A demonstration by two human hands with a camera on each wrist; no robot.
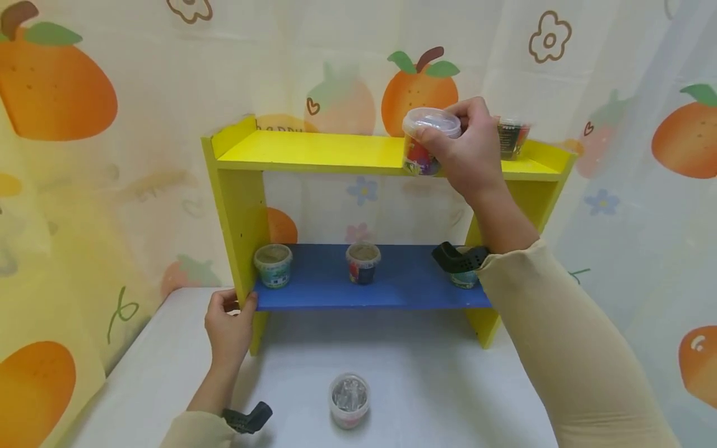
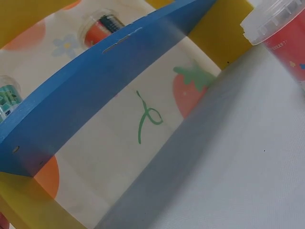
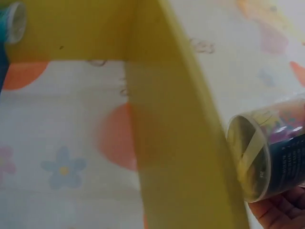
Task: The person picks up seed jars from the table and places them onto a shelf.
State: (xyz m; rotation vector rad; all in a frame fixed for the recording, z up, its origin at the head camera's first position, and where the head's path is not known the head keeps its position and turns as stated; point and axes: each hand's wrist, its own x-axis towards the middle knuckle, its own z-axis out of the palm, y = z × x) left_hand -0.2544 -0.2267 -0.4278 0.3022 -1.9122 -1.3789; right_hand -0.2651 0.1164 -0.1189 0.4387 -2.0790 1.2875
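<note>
In the head view my right hand [image 1: 476, 149] pinches a clear-lidded plastic tub [image 1: 421, 155] with a colourful label, thumb on the near side. It is held upright at the front edge of the yellow top board [image 1: 313, 149]. The right wrist view shows the base of this tub [image 3: 250, 157] close to the board's edge, with fingers [image 3: 281, 210] under it. My left hand [image 1: 229, 326] grips the left side panel [image 1: 238, 230] of the small shelf, thumb at the front by the blue board [image 1: 313, 292].
A dark-labelled tub [image 1: 511, 138] stands on the top board's right. On the blue board are a teal tub [image 1: 273, 267] at left, a red and navy tub [image 1: 362, 264] mid-board and another tub [image 1: 463, 278] behind my wrist strap. One tub [image 1: 348, 401] stands on the white table [image 1: 414, 386] in front.
</note>
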